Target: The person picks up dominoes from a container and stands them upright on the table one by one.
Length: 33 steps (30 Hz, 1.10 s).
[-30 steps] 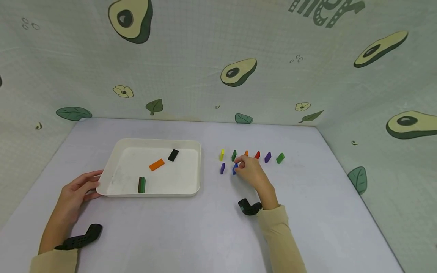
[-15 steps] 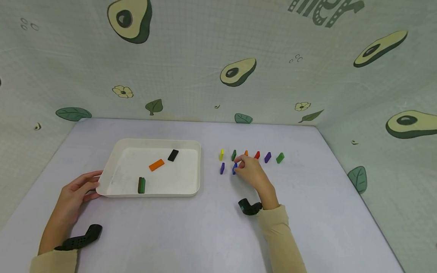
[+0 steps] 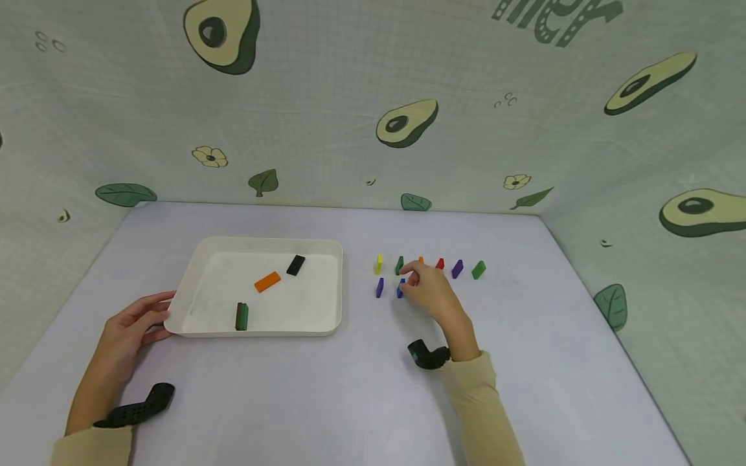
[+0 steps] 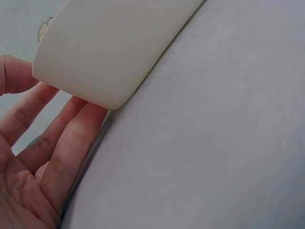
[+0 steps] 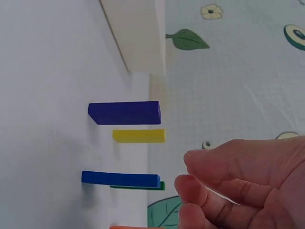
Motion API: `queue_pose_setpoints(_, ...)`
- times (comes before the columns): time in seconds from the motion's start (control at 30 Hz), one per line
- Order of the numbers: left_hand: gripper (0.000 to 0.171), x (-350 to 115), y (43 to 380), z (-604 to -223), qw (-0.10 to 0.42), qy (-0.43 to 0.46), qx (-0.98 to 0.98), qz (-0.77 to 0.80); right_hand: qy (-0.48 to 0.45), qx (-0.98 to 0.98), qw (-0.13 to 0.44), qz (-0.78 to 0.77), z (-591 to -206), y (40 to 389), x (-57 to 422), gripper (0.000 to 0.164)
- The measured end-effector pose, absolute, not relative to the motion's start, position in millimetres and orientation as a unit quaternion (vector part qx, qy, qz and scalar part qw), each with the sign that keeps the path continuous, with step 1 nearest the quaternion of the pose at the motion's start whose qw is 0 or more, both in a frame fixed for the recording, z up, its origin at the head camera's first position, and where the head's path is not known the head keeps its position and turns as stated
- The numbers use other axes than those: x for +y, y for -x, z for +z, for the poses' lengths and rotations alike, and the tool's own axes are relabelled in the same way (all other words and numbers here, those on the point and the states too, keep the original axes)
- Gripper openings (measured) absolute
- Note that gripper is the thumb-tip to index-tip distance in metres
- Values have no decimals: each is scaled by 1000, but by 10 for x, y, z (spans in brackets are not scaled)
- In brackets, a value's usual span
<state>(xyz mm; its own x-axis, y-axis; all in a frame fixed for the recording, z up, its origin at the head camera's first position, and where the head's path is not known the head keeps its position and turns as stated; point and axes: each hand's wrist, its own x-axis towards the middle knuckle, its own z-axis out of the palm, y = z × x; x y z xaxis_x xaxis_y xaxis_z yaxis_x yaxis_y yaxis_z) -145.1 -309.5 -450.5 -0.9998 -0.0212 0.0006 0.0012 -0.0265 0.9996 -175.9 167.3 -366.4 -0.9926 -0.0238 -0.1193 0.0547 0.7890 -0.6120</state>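
In the head view, my left hand (image 3: 125, 333) is at the left end of a white tray (image 3: 201, 285). Its fairly straight fingers touch the tray's outer wall near the front corner, as the left wrist view (image 4: 52, 148) also shows. My right hand (image 3: 431, 291) hovers beside a blue domino-like block (image 3: 399, 288) standing upright. In the right wrist view, the thumb and bent fingers are just off the top of the blue block (image 5: 121, 179) and hold nothing. A purple block (image 3: 380, 287) stands to its left. Inside the tray lie an orange block (image 3: 267, 281) and a black block (image 3: 296, 265).
A dark green-and-brown pair (image 3: 241, 316) sits at the tray's front. Behind the right hand stands a row of upright blocks: yellow (image 3: 379, 264), green (image 3: 399, 265), orange (image 3: 421, 260), red (image 3: 440, 263), purple (image 3: 457, 269) and light green (image 3: 478, 270). A patterned cloth (image 3: 326, 97) backs the table.
My right hand has lifted slightly from the blue block, which stays upright in the same place. The left hand and the tray have not visibly moved.
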Motion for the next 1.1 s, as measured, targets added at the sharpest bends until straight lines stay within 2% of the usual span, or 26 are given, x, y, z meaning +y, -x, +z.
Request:
queue_pose_setpoints(0.33,27,-3086,1463,-4491,5,-11,-692,-722,20,940,20,-341,-3584,1716,1595,24)
queue_pose_setpoints(0.63,26,-3102,1443,-4494,3,-21,-683,-731,76,929,-13,-363,-3519,1663,1314,19)
queue_pose_setpoints(0.87,27,-3103,1445,-4497,7,-16,-691,-722,115,919,-14,-376,-3499,1684,1071,18)
queue_pose_setpoints(1.1,26,-3098,1456,-4509,9,-18,-702,-712,138,917,16,-373,-3470,1741,841,21)
